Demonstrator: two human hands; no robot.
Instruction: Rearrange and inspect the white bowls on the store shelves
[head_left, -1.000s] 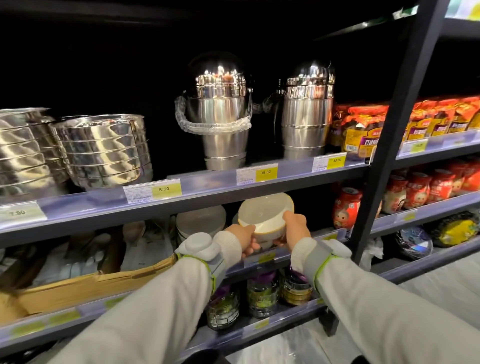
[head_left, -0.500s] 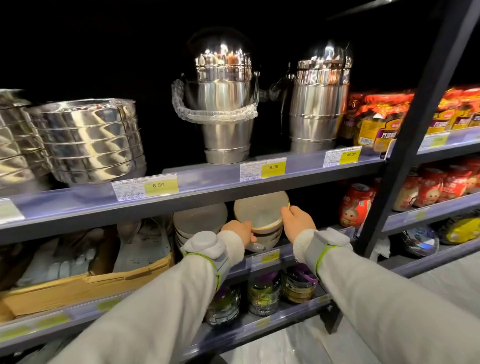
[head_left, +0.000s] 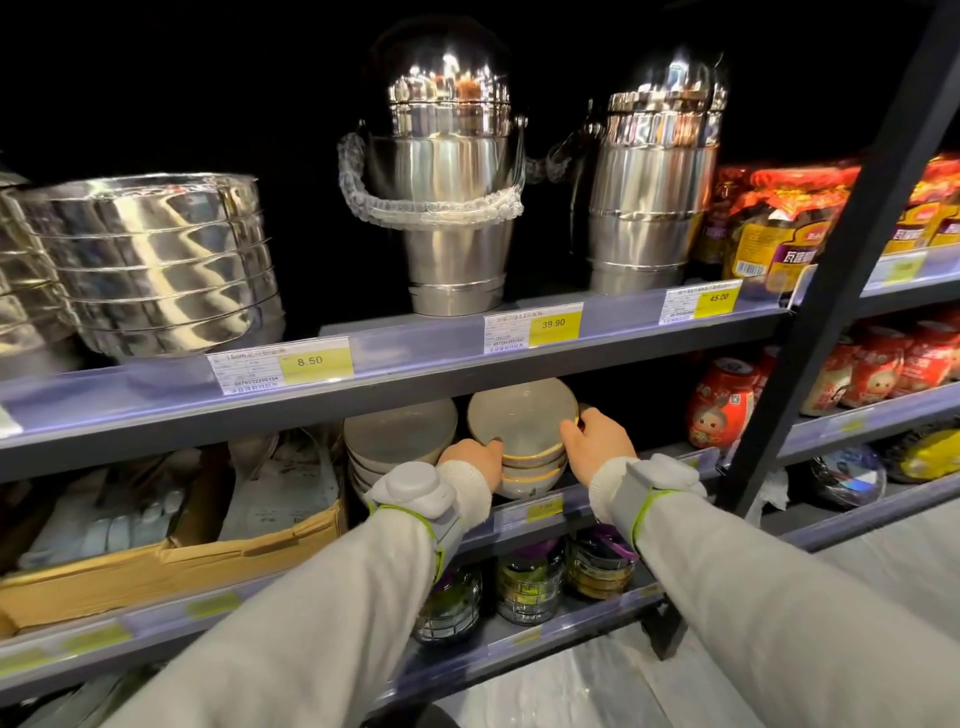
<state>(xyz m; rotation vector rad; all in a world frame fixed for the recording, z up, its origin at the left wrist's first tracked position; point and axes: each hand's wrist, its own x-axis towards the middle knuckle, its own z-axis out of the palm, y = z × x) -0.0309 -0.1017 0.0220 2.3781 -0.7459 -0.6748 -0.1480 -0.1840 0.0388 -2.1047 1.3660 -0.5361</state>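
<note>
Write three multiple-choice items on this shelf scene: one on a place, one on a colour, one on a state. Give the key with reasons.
1. Where is the top bowl?
A. on a bowl stack
B. in the cardboard box
C. on the floor

2. What colour is its rim?
A. blue
B. gold
C. red

3. How is the bowl held?
A. by one hand
B. by no hand
C. between both hands

Key: 1 A, it sits tilted on the stack; 2 B, a gold edge shows; 3 C, the left hand and right hand grip opposite sides.
</note>
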